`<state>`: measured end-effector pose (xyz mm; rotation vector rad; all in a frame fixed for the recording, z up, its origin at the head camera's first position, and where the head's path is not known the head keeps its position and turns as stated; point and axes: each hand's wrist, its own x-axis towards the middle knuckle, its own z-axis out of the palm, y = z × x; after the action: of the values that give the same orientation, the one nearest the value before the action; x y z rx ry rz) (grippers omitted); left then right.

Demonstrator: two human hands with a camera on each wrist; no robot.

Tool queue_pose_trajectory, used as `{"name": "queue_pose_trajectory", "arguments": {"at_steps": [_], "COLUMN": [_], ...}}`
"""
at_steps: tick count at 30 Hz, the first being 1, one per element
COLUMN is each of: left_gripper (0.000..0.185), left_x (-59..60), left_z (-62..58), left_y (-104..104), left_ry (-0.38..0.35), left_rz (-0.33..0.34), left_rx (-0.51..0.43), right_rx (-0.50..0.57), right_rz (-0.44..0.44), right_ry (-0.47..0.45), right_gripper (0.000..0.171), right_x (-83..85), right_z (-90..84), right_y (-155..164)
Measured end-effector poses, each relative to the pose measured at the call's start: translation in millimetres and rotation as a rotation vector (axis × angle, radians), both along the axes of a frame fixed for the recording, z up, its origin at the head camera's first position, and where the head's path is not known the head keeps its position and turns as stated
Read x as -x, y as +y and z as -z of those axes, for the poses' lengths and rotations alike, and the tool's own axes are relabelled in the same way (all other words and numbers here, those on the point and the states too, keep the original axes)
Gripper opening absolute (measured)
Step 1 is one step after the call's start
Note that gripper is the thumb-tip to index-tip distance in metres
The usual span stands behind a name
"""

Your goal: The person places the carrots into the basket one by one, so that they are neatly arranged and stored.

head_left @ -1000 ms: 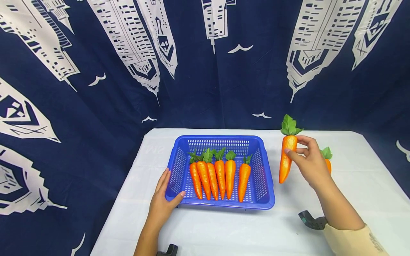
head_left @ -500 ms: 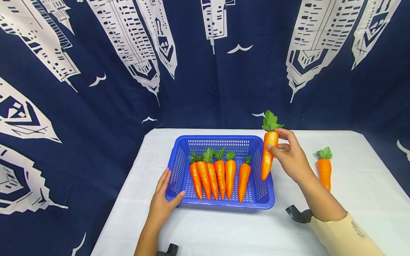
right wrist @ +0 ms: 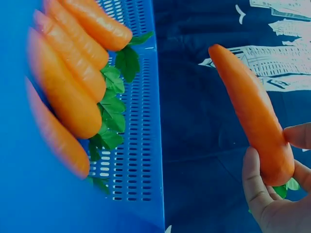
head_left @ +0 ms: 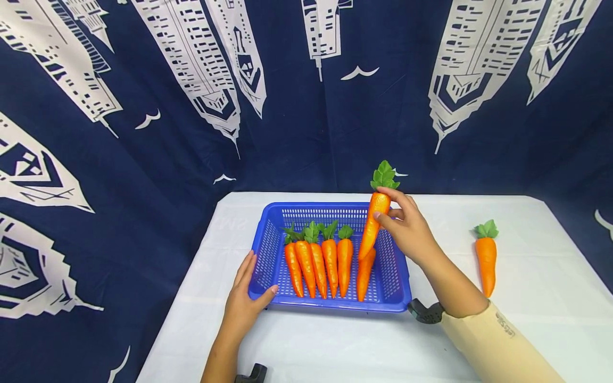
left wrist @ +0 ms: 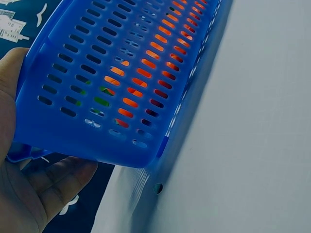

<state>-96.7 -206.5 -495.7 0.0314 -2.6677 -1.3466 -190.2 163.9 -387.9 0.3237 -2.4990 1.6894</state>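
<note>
My right hand (head_left: 401, 219) pinches an orange carrot (head_left: 375, 221) near its leafy top, between thumb and fingers. This carrot hangs tip down, slightly tilted, over the right part of a blue plastic basket (head_left: 330, 307). In the head view its tip overlaps a carrot (head_left: 365, 276) lying in the basket, whose leaves are hidden behind it. Several more carrots (head_left: 306, 268) lie side by side there, green tops toward the back. At the basket's front left corner rests my left hand (head_left: 243, 303), fingers straight along the side and thumb at the front rim.
One more carrot (head_left: 486, 266) lies on the white-covered table (head_left: 335, 346), right of the basket. A dark blue cloth (head_left: 306, 138) with white building and bird prints hangs behind and to the left. Black wrist devices (head_left: 425, 311) show on both arms.
My right hand has carried the carrot leftward, from beside the basket to above it. The carrot on the table, earlier partly hidden by the arm, now shows fully. My left hand has stayed put.
</note>
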Motion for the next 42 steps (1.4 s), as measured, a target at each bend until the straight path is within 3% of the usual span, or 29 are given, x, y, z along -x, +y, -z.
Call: {"name": "queue_pose_trajectory", "arguments": {"at_steps": [8,19,27,35,42], "left_gripper": [0.091,0.092,0.091,0.091,0.092], "left_x": [1.4,1.0,0.6,1.2,0.5], "left_z": [-0.7,0.5,-0.4,-0.5,-1.3], "left_y": [0,0,-1,0,0], "left_ry": [-0.024,-0.013,-0.012,-0.015,-0.006], "left_rz": [0.005,0.000,-0.002,-0.001,0.000], "left_rx": [-0.010,-0.001,0.000,-0.008,-0.002], "right_rx": [0.020,-0.008,-0.094,-0.158,-0.292], "right_rz": [-0.037,-0.083,-0.166,-0.253,-0.296], "right_ry": [0.002,-0.057,-0.116,-0.211,-0.213], "right_gripper": [0.053,0.050,0.050,0.050,0.049], "right_x": [11.7,36.3,46.8,55.6,56.5], "right_z": [-4.8,7.7,18.3,40.8,52.4], "right_y": [-14,-32,-47,-58,-59]}}
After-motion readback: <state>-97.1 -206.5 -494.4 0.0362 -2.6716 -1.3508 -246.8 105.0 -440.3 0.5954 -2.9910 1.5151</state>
